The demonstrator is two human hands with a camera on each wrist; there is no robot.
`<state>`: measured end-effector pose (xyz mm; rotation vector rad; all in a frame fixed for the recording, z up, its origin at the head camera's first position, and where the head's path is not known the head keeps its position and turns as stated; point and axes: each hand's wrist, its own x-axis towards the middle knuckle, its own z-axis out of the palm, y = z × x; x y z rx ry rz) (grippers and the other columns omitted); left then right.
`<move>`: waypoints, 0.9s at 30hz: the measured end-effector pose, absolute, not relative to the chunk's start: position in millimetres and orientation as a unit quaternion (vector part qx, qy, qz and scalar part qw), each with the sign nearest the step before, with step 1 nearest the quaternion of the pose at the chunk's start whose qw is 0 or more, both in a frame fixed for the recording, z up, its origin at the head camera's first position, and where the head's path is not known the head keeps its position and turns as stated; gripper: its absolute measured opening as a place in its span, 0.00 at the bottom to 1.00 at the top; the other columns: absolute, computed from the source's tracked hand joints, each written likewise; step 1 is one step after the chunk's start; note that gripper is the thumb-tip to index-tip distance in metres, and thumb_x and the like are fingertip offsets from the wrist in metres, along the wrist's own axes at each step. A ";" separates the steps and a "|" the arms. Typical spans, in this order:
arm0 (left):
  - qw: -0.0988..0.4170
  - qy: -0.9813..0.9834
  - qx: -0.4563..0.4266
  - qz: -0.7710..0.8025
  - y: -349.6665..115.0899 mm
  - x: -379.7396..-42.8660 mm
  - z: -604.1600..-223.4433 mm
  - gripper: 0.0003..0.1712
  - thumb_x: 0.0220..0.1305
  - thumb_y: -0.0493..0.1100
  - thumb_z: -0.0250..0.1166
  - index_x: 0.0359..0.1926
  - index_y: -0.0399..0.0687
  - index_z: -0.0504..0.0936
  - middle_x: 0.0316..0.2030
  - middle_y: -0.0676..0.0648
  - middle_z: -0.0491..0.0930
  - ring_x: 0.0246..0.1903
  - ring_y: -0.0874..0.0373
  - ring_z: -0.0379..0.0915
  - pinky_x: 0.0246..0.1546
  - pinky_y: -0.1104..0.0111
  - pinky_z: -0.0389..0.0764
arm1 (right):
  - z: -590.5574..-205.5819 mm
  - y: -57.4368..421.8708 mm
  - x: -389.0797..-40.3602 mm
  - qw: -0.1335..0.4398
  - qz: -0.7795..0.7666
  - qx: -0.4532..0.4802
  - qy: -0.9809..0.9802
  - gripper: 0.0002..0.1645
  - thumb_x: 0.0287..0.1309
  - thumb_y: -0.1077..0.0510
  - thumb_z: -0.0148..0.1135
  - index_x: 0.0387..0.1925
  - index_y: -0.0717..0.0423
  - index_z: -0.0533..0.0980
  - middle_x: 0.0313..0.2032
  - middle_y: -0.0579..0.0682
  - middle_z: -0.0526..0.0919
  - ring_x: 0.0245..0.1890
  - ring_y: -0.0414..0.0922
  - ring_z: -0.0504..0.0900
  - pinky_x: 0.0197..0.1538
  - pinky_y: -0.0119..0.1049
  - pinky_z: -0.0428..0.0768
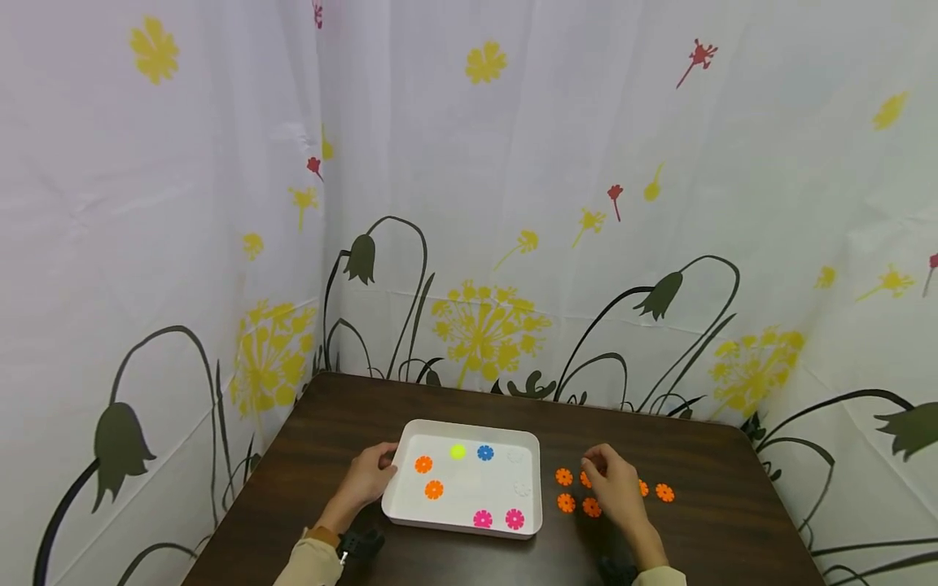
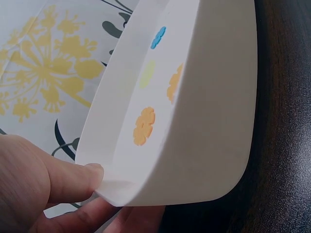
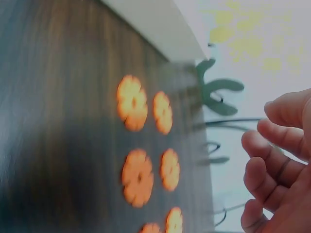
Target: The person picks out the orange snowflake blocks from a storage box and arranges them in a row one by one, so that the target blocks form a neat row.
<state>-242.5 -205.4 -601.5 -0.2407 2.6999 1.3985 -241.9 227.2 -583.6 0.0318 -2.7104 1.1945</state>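
A shallow white tray [image 1: 472,498] rests on the table. My left hand [image 1: 371,474] grips its left end, thumb over the rim and the other fingers below it in the left wrist view. Inside lie small flower-shaped discs: two orange ones [image 2: 144,126], a yellow-green one [image 1: 458,452], a blue one [image 1: 485,453], two pink ones [image 1: 515,518] and two pale ones [image 1: 522,488]. To the tray's right, several orange flower discs [image 3: 137,178] lie flat on the table. Over them hovers my right hand [image 1: 614,482], fingers loosely bent, with nothing seen between thumb and fingertips [image 3: 255,141].
The dark wooden table [image 1: 718,521] ends at a back edge close to a white curtain [image 1: 410,146] with printed flowers. Another curtain side runs along the left. Dark straps with devices [image 1: 359,544] sit at the wrists.
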 end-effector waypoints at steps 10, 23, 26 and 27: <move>0.040 0.885 -0.075 0.458 -203.7 -238.4 -601.3 0.25 0.68 0.28 0.65 0.65 0.29 0.78 0.41 0.35 0.83 0.36 0.48 0.78 0.35 0.59 0.85 | -572.4 182.1 -254.2 0.117 0.436 0.038 -0.892 0.02 0.69 0.58 0.69 0.41 0.51 0.83 0.27 0.44 0.78 0.25 0.40 0.73 0.29 0.31 0.73; 0.049 0.882 -0.073 0.462 -206.1 -241.9 -599.8 0.25 0.69 0.29 0.64 0.66 0.30 0.77 0.41 0.36 0.83 0.35 0.50 0.78 0.33 0.61 0.84 | -567.5 131.0 -261.5 0.082 0.453 0.059 -0.886 0.04 0.71 0.56 0.67 0.43 0.51 0.83 0.27 0.45 0.77 0.27 0.42 0.72 0.29 0.30 0.72; 0.052 0.879 -0.076 0.467 -205.6 -241.0 -600.1 0.25 0.70 0.29 0.64 0.67 0.30 0.77 0.42 0.36 0.83 0.35 0.49 0.78 0.34 0.61 0.84 | -570.6 123.7 -260.8 0.075 0.460 0.066 -0.882 0.04 0.71 0.55 0.67 0.43 0.50 0.83 0.28 0.44 0.77 0.28 0.42 0.73 0.29 0.30 0.72; 0.051 0.879 -0.076 0.469 -205.1 -240.5 -600.4 0.25 0.70 0.29 0.64 0.67 0.30 0.77 0.42 0.36 0.83 0.35 0.49 0.78 0.34 0.61 0.85 | -571.6 121.3 -260.6 0.074 0.463 0.067 -0.881 0.04 0.71 0.55 0.67 0.43 0.50 0.83 0.28 0.44 0.77 0.28 0.42 0.73 0.30 0.30 0.72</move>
